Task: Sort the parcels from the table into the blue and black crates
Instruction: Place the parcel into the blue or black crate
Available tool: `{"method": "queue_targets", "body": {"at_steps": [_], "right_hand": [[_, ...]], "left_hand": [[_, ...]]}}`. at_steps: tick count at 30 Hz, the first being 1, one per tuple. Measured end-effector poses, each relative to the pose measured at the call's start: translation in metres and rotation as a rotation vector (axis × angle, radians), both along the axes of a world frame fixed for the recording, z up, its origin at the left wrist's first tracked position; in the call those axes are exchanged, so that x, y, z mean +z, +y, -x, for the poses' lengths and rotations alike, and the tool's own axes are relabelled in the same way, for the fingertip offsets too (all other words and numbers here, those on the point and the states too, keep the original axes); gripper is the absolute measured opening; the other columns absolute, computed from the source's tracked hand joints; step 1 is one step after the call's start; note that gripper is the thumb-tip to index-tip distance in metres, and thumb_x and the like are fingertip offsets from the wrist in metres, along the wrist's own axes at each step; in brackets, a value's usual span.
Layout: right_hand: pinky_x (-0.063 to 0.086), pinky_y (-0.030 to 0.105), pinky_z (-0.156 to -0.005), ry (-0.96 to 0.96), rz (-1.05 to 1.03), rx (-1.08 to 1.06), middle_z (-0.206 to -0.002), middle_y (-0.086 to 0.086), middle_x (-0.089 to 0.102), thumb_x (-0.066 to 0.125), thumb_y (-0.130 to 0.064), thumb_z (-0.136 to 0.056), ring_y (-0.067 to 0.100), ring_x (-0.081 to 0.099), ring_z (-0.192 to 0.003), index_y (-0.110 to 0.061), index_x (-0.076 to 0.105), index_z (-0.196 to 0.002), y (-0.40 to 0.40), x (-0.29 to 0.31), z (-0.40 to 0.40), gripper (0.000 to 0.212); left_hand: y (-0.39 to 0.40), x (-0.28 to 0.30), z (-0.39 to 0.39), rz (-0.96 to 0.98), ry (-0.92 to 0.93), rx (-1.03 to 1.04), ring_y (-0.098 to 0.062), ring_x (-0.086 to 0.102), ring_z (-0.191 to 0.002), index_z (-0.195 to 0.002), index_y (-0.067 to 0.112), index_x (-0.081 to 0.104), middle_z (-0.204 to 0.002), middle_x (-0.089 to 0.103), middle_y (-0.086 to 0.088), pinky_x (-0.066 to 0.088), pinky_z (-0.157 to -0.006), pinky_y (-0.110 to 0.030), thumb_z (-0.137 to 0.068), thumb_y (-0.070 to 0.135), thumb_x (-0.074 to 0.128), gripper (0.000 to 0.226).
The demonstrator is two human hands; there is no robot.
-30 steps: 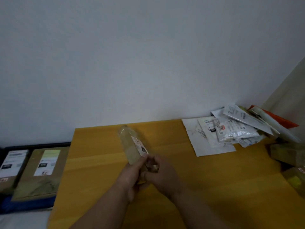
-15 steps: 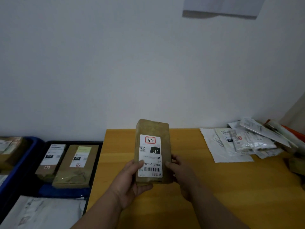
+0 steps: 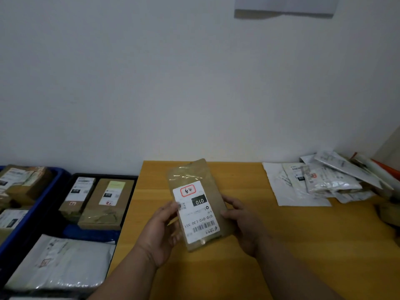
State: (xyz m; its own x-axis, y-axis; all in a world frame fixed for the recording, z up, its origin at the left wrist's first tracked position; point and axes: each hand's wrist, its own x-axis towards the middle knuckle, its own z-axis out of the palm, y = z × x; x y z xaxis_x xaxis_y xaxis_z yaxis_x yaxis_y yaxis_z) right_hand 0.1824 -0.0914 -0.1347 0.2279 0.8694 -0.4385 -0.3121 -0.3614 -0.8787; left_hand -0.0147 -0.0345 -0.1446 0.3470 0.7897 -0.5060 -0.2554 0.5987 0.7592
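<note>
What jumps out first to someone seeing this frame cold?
The brown paper-wrapped parcel with a white shipping label marked 010, held above the yellow wooden table by the left hand and the right hand. At far left, the black plastic crate and the blue plastic crate beside it already hold parcels. A loose heap of white plastic mailers lies on the table's far right corner.

Both forearms reached forward, converging. The left hand gripped the parcel at its left edge, thumb on top. The right hand gripped the right edge.
</note>
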Motion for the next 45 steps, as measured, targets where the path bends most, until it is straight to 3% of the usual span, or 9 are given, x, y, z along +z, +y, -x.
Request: {"method": "queue_targets", "body": {"at_steps": [4, 11, 15, 21, 26, 31, 37, 41, 45], "right_hand": [[0.054, 0.036, -0.069, -0.015, -0.007, 0.003, -0.105, 0.013, 0.074, 0.055, -0.001, -0.090, 0.030, 0.069, -0.092, -0.020, 0.068, -0.118, -0.014, -0.001, -0.019, 0.036], [0.054, 0.037, -0.065, 0.070, -0.053, -0.142, -0.101, 0.021, 0.071, 0.066, -0.011, -0.088, 0.032, 0.068, -0.080, -0.007, 0.062, -0.121, -0.025, -0.012, -0.024, 0.033], [0.056, 0.041, -0.065, 0.213, -0.079, -0.275, -0.111, 0.022, 0.065, 0.075, -0.026, -0.077, 0.035, 0.068, -0.089, -0.006, 0.052, -0.129, -0.022, -0.016, -0.018, 0.060], [0.056, 0.053, -0.084, 0.267, -0.084, -0.090, -0.115, 0.018, 0.070, 0.072, -0.017, -0.082, 0.038, 0.069, -0.103, -0.010, 0.054, -0.129, -0.006, -0.013, 0.027, 0.052], [0.057, 0.041, -0.065, 0.224, -0.080, -0.140, -0.101, 0.015, 0.075, 0.066, -0.006, -0.087, 0.032, 0.072, -0.087, -0.012, 0.055, -0.121, 0.017, 0.003, 0.062, 0.037], [0.058, 0.040, -0.071, 0.261, -0.112, -0.179, -0.105, 0.015, 0.074, 0.070, -0.018, -0.079, 0.032, 0.072, -0.095, -0.009, 0.060, -0.120, 0.044, 0.013, 0.115, 0.043], [0.055, 0.039, -0.076, 0.397, -0.120, -0.270, -0.106, 0.012, 0.074, 0.064, -0.028, -0.092, 0.027, 0.071, -0.095, -0.015, 0.066, -0.119, 0.071, 0.001, 0.199, 0.030], [0.053, 0.037, -0.070, 0.309, -0.061, -0.166, -0.100, 0.009, 0.074, 0.071, -0.022, -0.084, 0.028, 0.070, -0.092, -0.016, 0.050, -0.137, 0.082, -0.006, 0.252, 0.058], [0.050, 0.038, -0.071, 0.271, -0.078, -0.180, -0.088, 0.007, 0.075, 0.066, -0.014, -0.090, 0.028, 0.068, -0.086, -0.020, 0.042, -0.138, 0.087, -0.008, 0.272, 0.054]], "left_hand": [[-0.003, 0.002, -0.002, 0.014, 0.034, 0.104, -0.024, 0.061, -0.100, -0.134, 0.019, 0.052, -0.116, 0.069, -0.009, 0.048, -0.079, -0.038, -0.085, 0.035, 0.069, 0.055], [-0.020, 0.011, -0.008, -0.040, 0.093, 0.105, -0.025, 0.061, -0.084, -0.149, 0.045, 0.018, -0.099, 0.070, -0.013, 0.056, -0.072, -0.039, -0.088, 0.011, 0.066, 0.085], [-0.028, 0.011, -0.001, -0.060, 0.060, 0.136, -0.033, 0.063, -0.085, -0.141, 0.051, 0.028, -0.103, 0.066, -0.019, 0.060, -0.075, -0.046, -0.088, 0.005, 0.061, 0.078], [-0.029, 0.011, 0.021, -0.031, -0.015, 0.251, -0.041, 0.067, -0.097, -0.134, 0.038, 0.034, -0.108, 0.067, -0.021, 0.057, -0.085, -0.051, -0.090, 0.001, 0.058, 0.062], [-0.010, 0.013, 0.073, -0.022, 0.084, 0.330, -0.032, 0.065, -0.104, -0.122, 0.020, 0.046, -0.111, 0.067, -0.016, 0.056, -0.087, -0.053, -0.093, 0.014, 0.061, 0.033], [0.015, 0.020, 0.146, -0.015, 0.060, 0.283, -0.029, 0.066, -0.102, -0.106, 0.012, 0.058, -0.109, 0.070, -0.015, 0.056, -0.080, -0.043, -0.094, 0.016, 0.060, 0.013], [0.033, 0.014, 0.215, 0.026, -0.121, 0.251, -0.035, 0.068, -0.104, -0.130, 0.010, 0.052, -0.111, 0.071, -0.016, 0.057, -0.081, -0.042, -0.091, 0.003, 0.060, 0.040], [0.033, 0.010, 0.239, 0.042, -0.174, 0.201, -0.038, 0.064, -0.108, -0.120, 0.012, 0.057, -0.113, 0.070, -0.018, 0.054, -0.081, -0.043, -0.093, 0.002, 0.055, 0.029], [0.037, 0.006, 0.256, 0.013, -0.132, 0.177, -0.030, 0.066, -0.099, -0.116, 0.016, 0.056, -0.104, 0.072, -0.011, 0.050, -0.091, -0.047, -0.091, 0.003, 0.059, 0.028]]}}
